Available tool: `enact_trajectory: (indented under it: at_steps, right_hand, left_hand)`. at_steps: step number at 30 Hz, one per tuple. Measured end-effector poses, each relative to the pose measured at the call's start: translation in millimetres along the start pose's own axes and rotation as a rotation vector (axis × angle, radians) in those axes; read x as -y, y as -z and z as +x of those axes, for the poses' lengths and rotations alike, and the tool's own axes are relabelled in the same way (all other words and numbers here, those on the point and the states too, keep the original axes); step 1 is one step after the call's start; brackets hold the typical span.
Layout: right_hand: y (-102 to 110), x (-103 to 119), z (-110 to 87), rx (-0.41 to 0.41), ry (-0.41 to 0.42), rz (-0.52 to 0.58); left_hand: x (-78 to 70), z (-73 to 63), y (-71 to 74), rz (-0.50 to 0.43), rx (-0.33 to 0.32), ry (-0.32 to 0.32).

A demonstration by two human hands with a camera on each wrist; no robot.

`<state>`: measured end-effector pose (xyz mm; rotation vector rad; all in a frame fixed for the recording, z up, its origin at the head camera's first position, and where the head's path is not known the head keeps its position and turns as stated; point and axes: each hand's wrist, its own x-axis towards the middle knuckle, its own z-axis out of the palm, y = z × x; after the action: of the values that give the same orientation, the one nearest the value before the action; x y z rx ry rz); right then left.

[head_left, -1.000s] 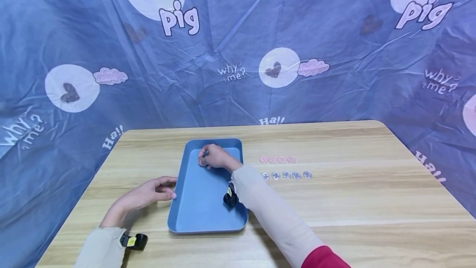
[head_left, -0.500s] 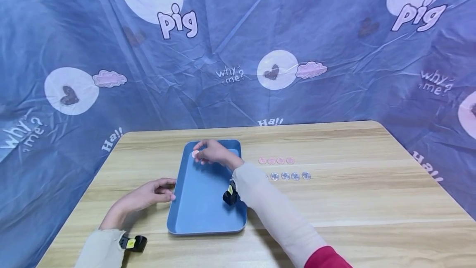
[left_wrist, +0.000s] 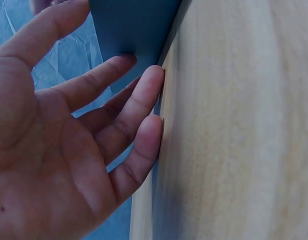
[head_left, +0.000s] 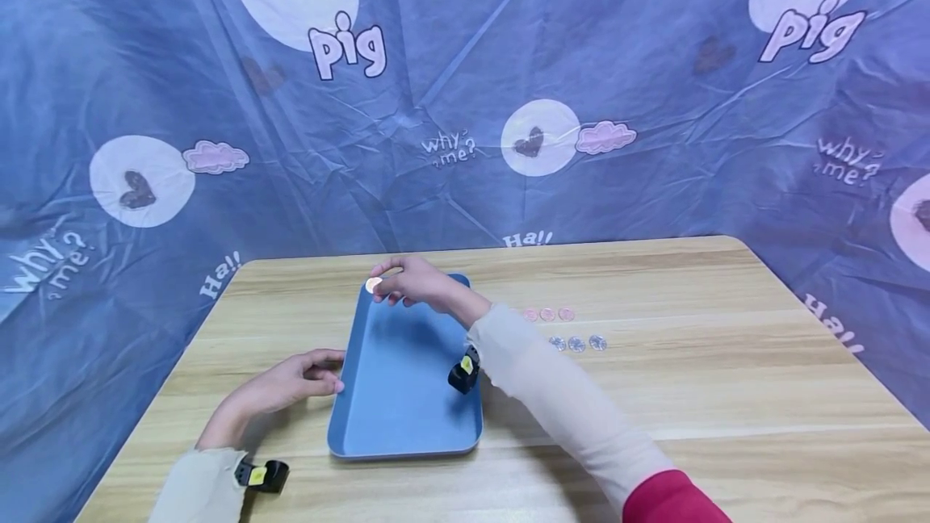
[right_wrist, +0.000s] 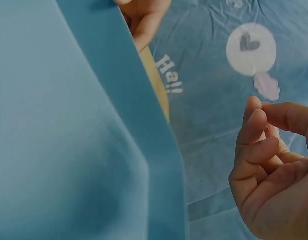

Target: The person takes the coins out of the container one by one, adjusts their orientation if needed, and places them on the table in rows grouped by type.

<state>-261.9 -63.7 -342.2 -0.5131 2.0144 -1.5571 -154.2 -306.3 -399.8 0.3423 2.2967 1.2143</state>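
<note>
In the head view my right hand (head_left: 416, 281) pinches a small round pale coin (head_left: 373, 285) between thumb and index finger. It is held up over the far left corner of a blue rectangular tray (head_left: 405, 426). The right wrist view shows that hand's (right_wrist: 274, 172) fingertips pressed together beside the tray's rim (right_wrist: 166, 145), with the coin hidden. My left hand (head_left: 291, 382) lies along the tray's left side, fingertips touching its outer wall. In the left wrist view its fingers (left_wrist: 101, 77) are loosely extended, two with their tips on the table.
Right of the tray lie a row of pinkish coins (head_left: 548, 314) and, nearer, a row of silver coins (head_left: 577, 343), both partly covered by my right sleeve (head_left: 559, 390). A blue patterned cloth (head_left: 436, 200) hangs behind the wooden table (head_left: 690, 394).
My right hand has risen from the tray's floor toward its far left corner, with the coin coming into sight in its fingertips. The left hand has stayed at the tray's side.
</note>
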Motion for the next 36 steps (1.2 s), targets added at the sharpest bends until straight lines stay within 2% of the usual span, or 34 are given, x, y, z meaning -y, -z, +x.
enact_trajectory:
  at_steps: [9, 22, 30, 36]
  right_hand:
    - [15, 26, -24.7, 0.026, 0.048, -0.039]
    - [50, 40, -53.0, 0.027, 0.064, -0.164]
    - [78, 34, -69.9, 0.028, 0.068, -0.190]
    - [105, 21, -86.0, 0.002, 0.032, -0.167]
  left_hand:
    - [0.3, 0.5, -0.7, -0.007, 0.001, 0.007]
    - [0.8, 0.4, -0.4, -0.001, -0.001, -0.021]
    - [1.2, -1.5, -0.4, 0.007, 0.001, -0.001]
    - [2.3, -0.1, -0.5, -0.004, 0.004, -0.005]
